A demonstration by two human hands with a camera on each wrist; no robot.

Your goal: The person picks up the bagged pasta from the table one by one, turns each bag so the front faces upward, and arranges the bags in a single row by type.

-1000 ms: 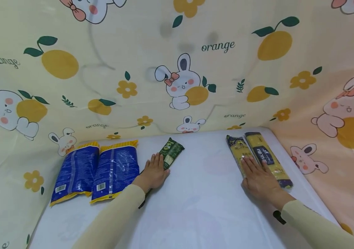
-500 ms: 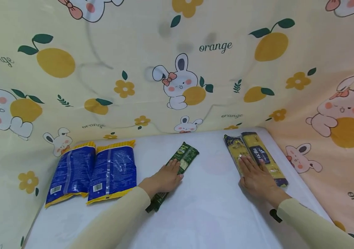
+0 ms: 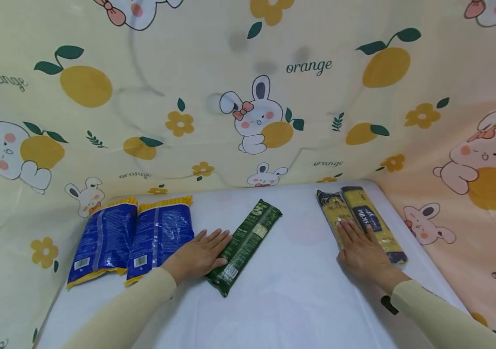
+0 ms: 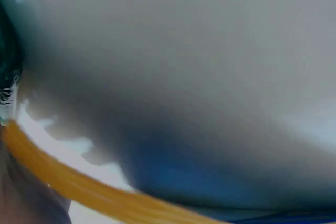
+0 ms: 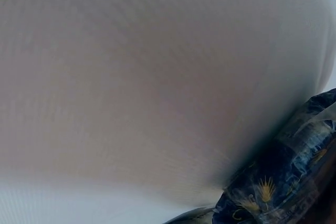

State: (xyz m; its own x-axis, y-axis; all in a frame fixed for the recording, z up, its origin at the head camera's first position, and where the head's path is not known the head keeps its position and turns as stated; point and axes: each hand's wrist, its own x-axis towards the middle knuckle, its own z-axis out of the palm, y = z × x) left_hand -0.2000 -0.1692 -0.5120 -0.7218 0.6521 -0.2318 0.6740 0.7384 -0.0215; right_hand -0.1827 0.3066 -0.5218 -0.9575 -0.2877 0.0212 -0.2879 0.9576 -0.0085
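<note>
In the head view my left hand (image 3: 200, 253) lies flat with straight fingers, palm down. Its fingertips and thumb are at the left edge of a long green plastic packet (image 3: 248, 247), which slants across the middle of the white table. A dark green piece of a packet (image 4: 8, 51) shows at the left wrist view's edge; the rest there is mostly blurred. My right hand (image 3: 363, 252) rests with extended fingers on a gold spaghetti packet (image 3: 333, 206). Right beside it lies a second gold spaghetti packet (image 3: 367, 213) with a dark blue label. A dark blue packet end (image 5: 273, 182) appears in the right wrist view.
Two blue bags with yellow ends, a left one (image 3: 104, 237) and a right one (image 3: 162, 228), lie side by side at the table's left. The white tabletop (image 3: 274, 310) meets a printed cloth (image 3: 213, 63) behind and at both sides.
The green packet has shifted right, away from the blue bags, under my left hand. That hand has since slid back left to its edge. My right hand stays on the gold packets.
</note>
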